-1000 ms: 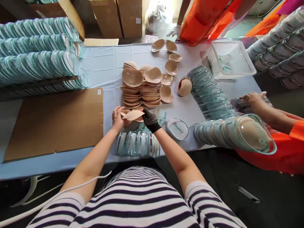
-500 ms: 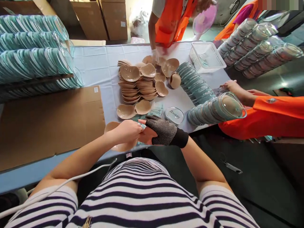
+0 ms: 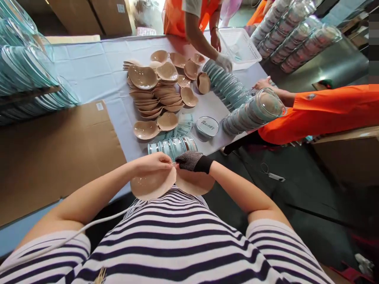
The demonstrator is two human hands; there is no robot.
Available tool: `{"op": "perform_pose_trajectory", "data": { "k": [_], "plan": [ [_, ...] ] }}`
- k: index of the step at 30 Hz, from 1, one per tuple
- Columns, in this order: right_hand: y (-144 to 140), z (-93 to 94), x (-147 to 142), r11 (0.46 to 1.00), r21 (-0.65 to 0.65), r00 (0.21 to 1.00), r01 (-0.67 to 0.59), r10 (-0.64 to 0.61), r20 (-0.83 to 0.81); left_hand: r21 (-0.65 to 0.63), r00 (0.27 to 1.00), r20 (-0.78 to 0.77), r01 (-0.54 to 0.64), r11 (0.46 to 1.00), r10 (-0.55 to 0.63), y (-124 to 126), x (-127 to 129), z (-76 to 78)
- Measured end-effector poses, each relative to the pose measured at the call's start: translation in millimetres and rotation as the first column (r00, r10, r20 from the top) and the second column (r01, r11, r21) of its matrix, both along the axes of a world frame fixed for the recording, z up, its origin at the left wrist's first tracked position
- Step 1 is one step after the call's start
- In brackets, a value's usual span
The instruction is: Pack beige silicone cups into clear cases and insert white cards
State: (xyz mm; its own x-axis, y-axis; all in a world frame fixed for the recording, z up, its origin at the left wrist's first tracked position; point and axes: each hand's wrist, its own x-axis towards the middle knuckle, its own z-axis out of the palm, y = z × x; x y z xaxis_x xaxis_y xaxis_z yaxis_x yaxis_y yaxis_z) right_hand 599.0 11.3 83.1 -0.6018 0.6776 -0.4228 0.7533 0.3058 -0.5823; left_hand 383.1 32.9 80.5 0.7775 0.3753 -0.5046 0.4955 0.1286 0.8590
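Observation:
Close to my striped shirt I hold a beige stick-on bra (image 3: 152, 184) by its middle, where the two cups meet. My bare left hand (image 3: 161, 161) pinches the inner edge of one cup. My right hand (image 3: 191, 161), in a black dotted fingerless glove, grips the other side of the join. Just beyond my fingers lies a row of clear round cases (image 3: 173, 146). Behind it are another open bra (image 3: 146, 130), fanned printed cards (image 3: 184, 128) and a round case lettered "Sbeauty" (image 3: 207, 127).
Stacked beige bras (image 3: 146, 100) fill the middle of the white-covered table (image 3: 91, 59). Flat cardboard (image 3: 65, 154) and piled clear lids (image 3: 29, 79) lie left. Co-workers in orange reach toward case rows (image 3: 254, 114) and a white basket (image 3: 251, 51). A white cable (image 3: 109, 217) crosses my left arm.
The bra that lay partly under my left arm is now raised, held between both hands, uncovering the case row. The view has shifted; the far co-worker's arm has reached right toward the cases.

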Motion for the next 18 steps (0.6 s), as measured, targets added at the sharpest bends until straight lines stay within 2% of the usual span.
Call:
{"op": "perform_pose_trajectory", "data": {
  "k": [3, 5, 7, 10, 12, 14, 16, 18],
  "plan": [
    [-4, 1.9, 5, 0.995, -0.083, 0.992, -0.047, 0.037, -0.119, -0.082, 1.0, -0.006, 0.012, 0.997, -0.013, -2, -2, -5.0],
    [-8, 1.8, 6, 0.99, -0.135, 0.984, -0.042, 0.017, -0.179, -0.152, 0.999, -0.02, 0.026, 0.988, -0.029, -3, -2, -6.3],
    [-12, 1.0, 5, 0.991, -0.13, 0.979, -0.017, -0.01, -0.202, -0.156, 1.0, -0.016, 0.024, 0.988, -0.027, -4, -2, -5.4],
    [-20, -2.5, -1, 0.998, -0.017, 0.983, 0.058, -0.06, -0.173, 0.011, 1.0, -0.009, -0.02, 1.0, 0.02, -6, 0, -2.5],
    [-23, -7.0, -8, 0.991, 0.071, 0.984, 0.113, -0.102, -0.149, 0.164, 0.998, -0.033, -0.042, 0.986, 0.048, -8, 4, -2.2],
    [-22, -12.3, -14, 0.974, 0.158, 0.981, 0.165, -0.145, -0.127, 0.262, 0.997, -0.063, -0.026, 0.965, 0.044, -9, 9, -4.4],
    [-15, -16.8, -15, 0.952, 0.22, 0.976, 0.214, -0.201, -0.08, 0.212, 0.998, -0.062, -0.016, 0.977, 0.03, -9, 13, -8.8],
    [-4, -18.7, -12, 0.938, 0.228, 0.964, 0.263, -0.266, -0.016, 0.012, 0.997, -0.018, -0.073, 0.997, 0.073, -7, 15, -13.6]
  ]
}}
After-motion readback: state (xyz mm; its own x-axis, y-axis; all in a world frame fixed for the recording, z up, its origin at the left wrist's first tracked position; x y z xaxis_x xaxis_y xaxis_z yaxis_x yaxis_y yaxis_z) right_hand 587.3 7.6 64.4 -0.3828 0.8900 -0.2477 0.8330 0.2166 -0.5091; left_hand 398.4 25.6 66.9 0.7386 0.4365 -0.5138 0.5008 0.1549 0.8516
